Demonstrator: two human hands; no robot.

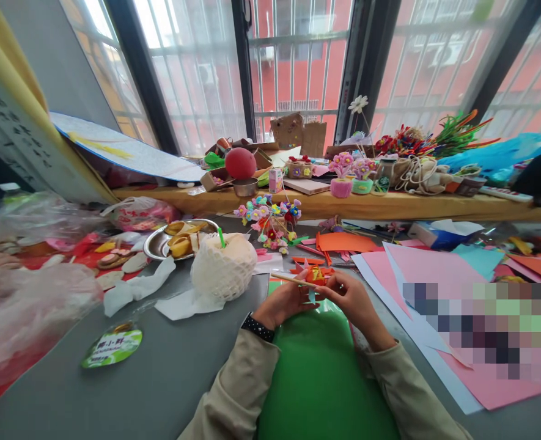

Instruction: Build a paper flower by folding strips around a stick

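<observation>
Over the green sheet (316, 366), my two hands meet around a small orange, red and yellow folded-paper piece (316, 275) that looks like a flower. My left hand (282, 304) is curled under it, fingers bent toward the right. A thin wooden stick (293, 279) crosses above the left palm, and its right end runs into the fingers of my right hand (350, 300), which pinch it. A small light-blue paper bit (312, 296) shows between the fingertips. The exact grip on the paper piece is partly hidden.
Left stands a netted coconut (224, 269) with a green straw, beside a metal bowl (148, 244) of peels. Pink and white paper sheets (426, 263) lie right. A bouquet of small craft flowers (270, 220) is ahead; a crowded wooden ledge (197, 201) runs under the windows.
</observation>
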